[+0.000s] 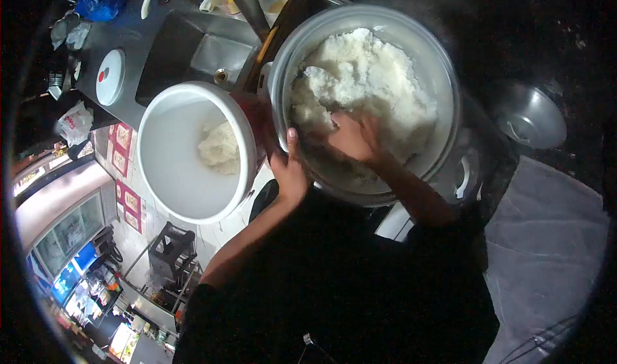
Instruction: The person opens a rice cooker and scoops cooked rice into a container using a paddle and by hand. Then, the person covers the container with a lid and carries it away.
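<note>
A large metal pot (450, 100) holds a heap of white, clumpy, grainy food (366, 62) that resembles cooked rice; its exact kind is unclear. My right hand (353, 136) reaches inside the pot, its curled fingers partly sunk into the near side of the heap. At the pot's left edge, my left hand (289, 174) grips the pot, thumb up against the rim; its other fingers go into the gap beside the white bucket (167, 139) and are partly hidden. The bucket tilts with its mouth toward me, and a smaller clump of pale grainy food (222, 148) lies inside.
Beyond the bucket is a steel sink (222, 55), with a round white lid (110, 78) on the counter to its left. A metal bowl (530, 116) stands right of the pot, above a grey cloth (546, 235). A blue plastic bag (101, 0) sits at the far left.
</note>
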A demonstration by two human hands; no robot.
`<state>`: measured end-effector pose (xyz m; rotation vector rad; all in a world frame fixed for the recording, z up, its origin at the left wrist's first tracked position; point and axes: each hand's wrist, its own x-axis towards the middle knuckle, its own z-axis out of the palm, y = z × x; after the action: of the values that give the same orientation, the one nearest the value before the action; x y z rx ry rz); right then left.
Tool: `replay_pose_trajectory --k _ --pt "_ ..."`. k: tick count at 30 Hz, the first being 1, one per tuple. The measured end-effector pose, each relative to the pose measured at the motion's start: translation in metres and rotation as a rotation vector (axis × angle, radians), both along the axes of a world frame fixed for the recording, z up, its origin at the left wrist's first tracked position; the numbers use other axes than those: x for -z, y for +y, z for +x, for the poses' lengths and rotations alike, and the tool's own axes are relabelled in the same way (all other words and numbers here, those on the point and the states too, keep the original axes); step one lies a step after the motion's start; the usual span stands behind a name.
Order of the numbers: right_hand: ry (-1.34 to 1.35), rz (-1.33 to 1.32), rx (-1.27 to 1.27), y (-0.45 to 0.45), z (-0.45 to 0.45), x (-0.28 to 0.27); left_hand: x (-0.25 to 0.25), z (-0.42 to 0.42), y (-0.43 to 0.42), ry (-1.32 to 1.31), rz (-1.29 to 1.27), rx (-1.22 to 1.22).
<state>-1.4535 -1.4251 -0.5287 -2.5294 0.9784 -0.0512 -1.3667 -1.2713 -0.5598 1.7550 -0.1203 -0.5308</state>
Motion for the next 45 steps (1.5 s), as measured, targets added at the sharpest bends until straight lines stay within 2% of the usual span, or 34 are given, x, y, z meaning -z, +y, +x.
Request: replay_pose_trajectory --k 2,5,7,8,10,11,14,15,17,18,19,20,22,23,28,31,34,37,39,40,41,42,43,44,45 --pt "-0.056 0.271 -0.061 -0.018 -0.007 -0.013 0.004 -0.002 0.003 0.06 0.002 0.018" --pt "-0.056 0.377 -0.057 -0.03 -0.015 -0.057 -0.037 0.001 -0.004 0.292 -0.056 0.061" --pt "-0.127 0.433 0.001 -0.038 -0.028 -0.067 -0.053 0.008 0.002 0.497 -0.045 0.132" --pt "-0.163 0.459 0.029 -0.04 -0.031 -0.072 -0.059 0.008 0.0 0.476 -0.069 0.124" --pt "-0.127 0.292 0.001 -0.036 -0.022 -0.118 -0.068 0.007 -0.005 0.434 -0.116 0.108" --pt "-0.112 0.207 -0.013 -0.033 -0.015 -0.145 -0.034 0.005 0.0 0.312 -0.102 0.158" --pt "-0.319 0.12 -0.204 -0.01 0.018 -0.203 -0.032 0.003 -0.003 0.383 -0.159 0.13" --pt "-0.292 0.146 -0.255 0.004 0.035 -0.229 -0.026 0.003 0.001 0.321 -0.06 0.185" --pt "-0.368 -0.043 -0.378 0.03 0.067 -0.233 -0.014 -0.005 0.007 0.233 0.033 0.257" --pt "-0.368 -0.165 -0.461 0.044 0.082 -0.231 -0.02 -0.005 0.009 0.117 0.001 0.294" --pt "-0.374 -0.293 -0.536 0.058 0.097 -0.229 -0.025 -0.001 0.01 0.158 0.018 0.34" --pt "-0.285 -0.351 -0.655 0.074 0.108 -0.227 -0.028 0.002 0.011 0.202 0.034 0.386" --pt "-0.193 -0.459 -0.776 0.089 0.118 -0.196 -0.005 -0.007 0.01 0.075 -0.035 0.402" --pt "-0.189 -0.432 -0.804 0.091 0.119 -0.184 -0.008 -0.006 0.01 0.085 -0.052 0.425" --pt "-0.124 -0.361 -0.672 0.09 0.113 -0.173 -0.063 0.019 0.016 0.098 0.021 0.329" --pt "-0.069 -0.332 -0.521 0.08 0.1 -0.176 -0.065 0.021 0.01 0.045 -0.124 0.204" --pt "-0.274 -0.389 -0.413 0.043 0.066 -0.149 -0.064 0.023 0.012 0.112 0.047 0.349" --pt "-0.157 -0.285 -0.105 0.026 0.033 -0.151 -0.065 0.024 0.008 0.058 0.055 0.331" --pt "-0.086 -0.301 -0.006 0.006 0.001 -0.138 -0.094 0.038 0.009 0.357 0.227 0.455" --pt "-0.049 -0.308 0.045 -0.001 -0.012 -0.129 -0.091 0.036 0.009 0.367 0.262 0.507" --pt "-0.056 -0.264 0.071 -0.002 -0.015 -0.129 -0.088 0.035 0.009 0.375 0.296 0.561" --pt "-0.062 -0.221 0.093 -0.003 -0.018 -0.132 -0.072 0.028 0.011 0.245 0.272 0.605" --pt "-0.07 -0.181 0.11 -0.004 -0.018 -0.137 -0.058 0.021 0.009 0.219 0.26 0.612" --pt "-0.095 -0.107 0.059 -0.002 -0.007 -0.147 -0.056 0.02 0.009 0.194 0.248 0.619" --pt "-0.121 -0.035 0.009 0.006 0.014 -0.162 -0.077 0.029 0.007 0.273 0.25 0.596"
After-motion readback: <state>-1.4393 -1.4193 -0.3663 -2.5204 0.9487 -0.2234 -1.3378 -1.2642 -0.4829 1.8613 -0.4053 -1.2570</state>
